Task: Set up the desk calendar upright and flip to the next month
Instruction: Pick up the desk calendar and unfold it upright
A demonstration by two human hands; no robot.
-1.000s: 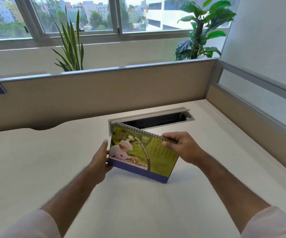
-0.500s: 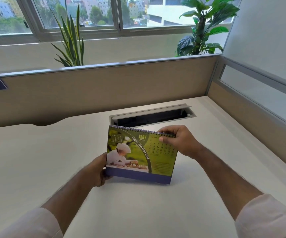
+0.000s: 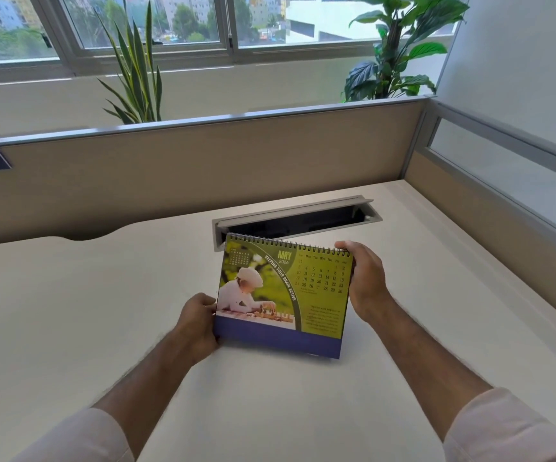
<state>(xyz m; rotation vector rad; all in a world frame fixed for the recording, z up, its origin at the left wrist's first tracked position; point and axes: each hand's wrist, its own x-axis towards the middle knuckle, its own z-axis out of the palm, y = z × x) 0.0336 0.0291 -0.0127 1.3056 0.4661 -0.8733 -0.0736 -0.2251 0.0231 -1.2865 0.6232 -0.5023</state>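
Desk calendar (image 3: 283, 295): stands near-upright on the white desk (image 3: 70, 311), May page facing the wearer, just in front of the open cable tray (image 3: 296, 218).
Long axis: runs left–right, with the spiral binding (image 3: 286, 244) along the top edge and the blue base strip at the desk.
Left hand (image 3: 198, 323): fingers curl around the lower-left edge, gripping the base corner.
Right hand (image 3: 365, 278): fingers wrap the upper-right corner, closed on it at the binding's end; whether they have singled out the top page cannot be told.
Key relation: the binding, over which the page must turn, lies at the right hand's fingertips; the left hand is well below it.
Judged step: calendar set up; flip not yet begun.
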